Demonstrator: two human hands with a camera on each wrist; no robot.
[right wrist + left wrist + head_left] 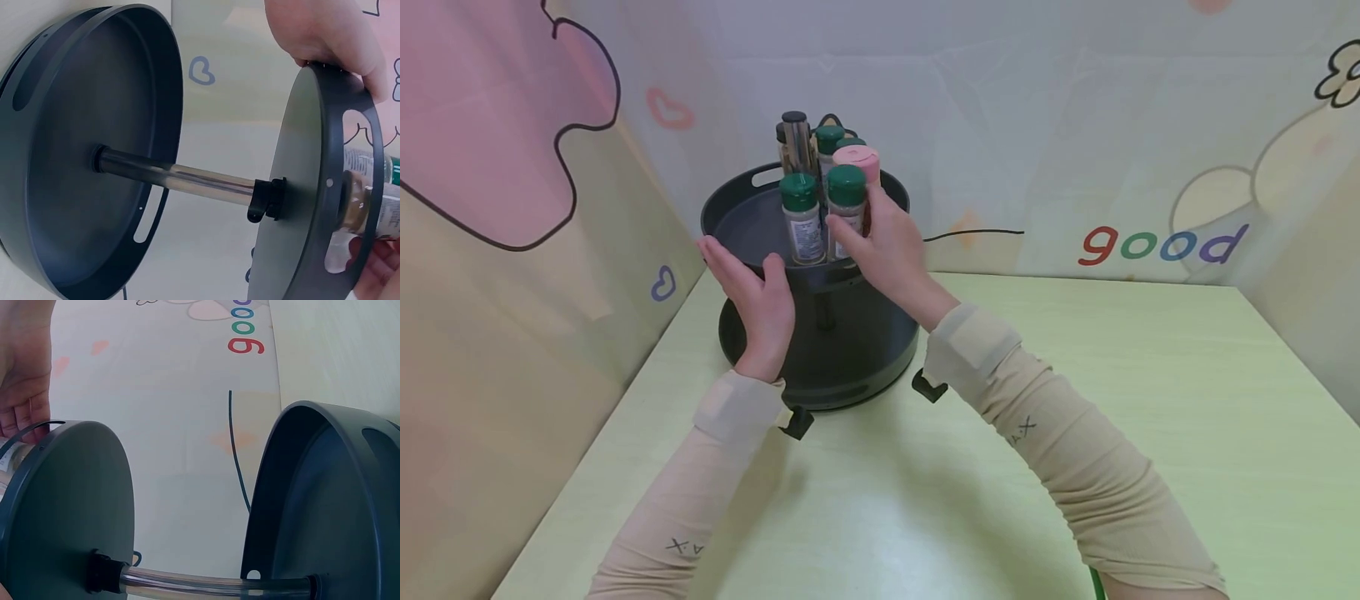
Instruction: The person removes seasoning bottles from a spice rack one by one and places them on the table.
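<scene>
Right forearm (1097, 479) cropped; its fingers (856, 242) partly hide a green-capped jar (846, 190).

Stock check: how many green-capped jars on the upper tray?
4 visible: front-left jar, front-right jar in the right hand, rear jar, fourth jar mostly hidden behind the pink-capped container. More may be hidden.

Left fingers (725, 263) straight, right fingers (878, 207) curled (both arms (1075, 454) outstretched)
</scene>
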